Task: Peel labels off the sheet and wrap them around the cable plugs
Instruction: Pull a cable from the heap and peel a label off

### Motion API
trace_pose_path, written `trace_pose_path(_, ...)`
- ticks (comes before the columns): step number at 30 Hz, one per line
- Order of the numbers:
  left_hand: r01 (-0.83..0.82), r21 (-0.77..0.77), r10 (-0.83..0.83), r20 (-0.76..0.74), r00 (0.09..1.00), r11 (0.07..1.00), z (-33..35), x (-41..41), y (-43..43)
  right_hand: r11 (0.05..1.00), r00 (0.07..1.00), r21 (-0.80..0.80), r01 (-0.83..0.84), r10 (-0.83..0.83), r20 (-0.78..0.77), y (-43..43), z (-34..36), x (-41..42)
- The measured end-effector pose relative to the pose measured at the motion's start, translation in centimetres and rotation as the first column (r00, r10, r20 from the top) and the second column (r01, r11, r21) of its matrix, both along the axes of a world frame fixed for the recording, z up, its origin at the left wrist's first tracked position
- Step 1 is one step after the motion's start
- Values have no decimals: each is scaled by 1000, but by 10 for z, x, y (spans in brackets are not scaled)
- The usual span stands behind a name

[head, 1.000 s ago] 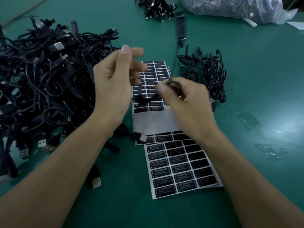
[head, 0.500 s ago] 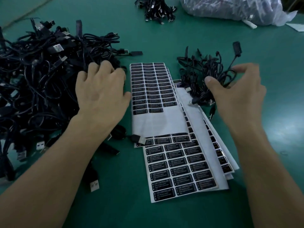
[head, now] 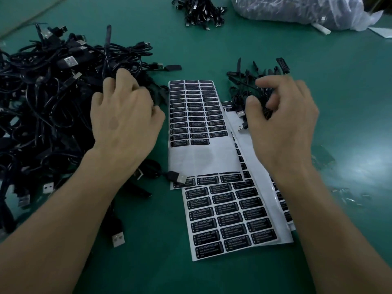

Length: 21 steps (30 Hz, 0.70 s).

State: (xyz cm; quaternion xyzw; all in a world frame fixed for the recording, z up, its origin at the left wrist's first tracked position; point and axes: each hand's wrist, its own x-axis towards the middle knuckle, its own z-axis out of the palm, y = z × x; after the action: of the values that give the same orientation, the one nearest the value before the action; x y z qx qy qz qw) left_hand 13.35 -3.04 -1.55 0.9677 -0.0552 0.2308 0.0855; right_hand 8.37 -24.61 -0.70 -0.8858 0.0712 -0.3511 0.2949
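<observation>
My left hand [head: 125, 122] lies on the big tangle of black USB cables [head: 42, 98] at the left, its fingers curled into the pile around a black cable. My right hand [head: 282, 117] hovers over the small heap of labelled cables [head: 244, 90] at the right, fingers loosely bent and gripping nothing that I can see. Between the hands lies a label sheet [head: 191, 111] with black "LED CONTROLLER" labels and a bare peeled lower part. A fuller sheet [head: 229, 215] lies under it towards me, with more sheets [head: 282, 209] fanned out beneath my right forearm.
A loose USB plug [head: 178, 178] rests on the sheets' left edge, another plug [head: 117, 238] lies under my left forearm. At the far edge are a cable bundle [head: 199, 11] and a filled plastic bag [head: 297, 9]. Clear plastic scraps [head: 322, 158] lie on the green table at the right.
The right hand carried a cable from the middle to the small heap and let it go. The left hand dropped from mid-air onto the big pile and curled into it.
</observation>
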Motion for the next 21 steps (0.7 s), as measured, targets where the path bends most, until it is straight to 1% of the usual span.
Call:
trace_pose_path(4,53,-163,-16,218,976,985,4,-4,-2,998,998,-22,-67,67,6,7,-5,1)
trace_pose_path(6,176,-252,-84,336,938,952,7,-6,-4,991,992,-30,-129,128,-10,8,-7,2)
trace_pose_path(7,283,-282,-160,389,907,917,7,-6,-5,985,985,-12,-172,172,-28,8,-9,1)
trace_pose_path(9,517,-326,-359,438,824,791,6,-8,-8,965,962,32,-262,263,-70,9,-10,1)
trace_pose_path(10,602,-351,-449,428,785,717,6,-10,-10,955,952,37,-293,295,-86,10,-11,0)
trace_pose_path(12,693,-418,-569,396,721,587,6,-13,-16,948,940,30,-318,319,-120,11,-13,2)
trace_pose_path(14,708,-557,-600,407,688,434,6,-15,-22,950,938,14,-312,310,-154,10,-15,3)
trace_pose_path(16,662,-702,-598,421,683,262,6,-15,-25,954,944,-31,-298,289,-158,7,-15,5)
trace_pose_path(18,589,-792,-583,406,704,159,6,-14,-24,954,947,-34,-297,290,-138,6,-15,5)
trace_pose_path(21,410,-912,-526,338,780,21,6,-10,-22,959,950,1,-283,281,-133,8,-14,4)
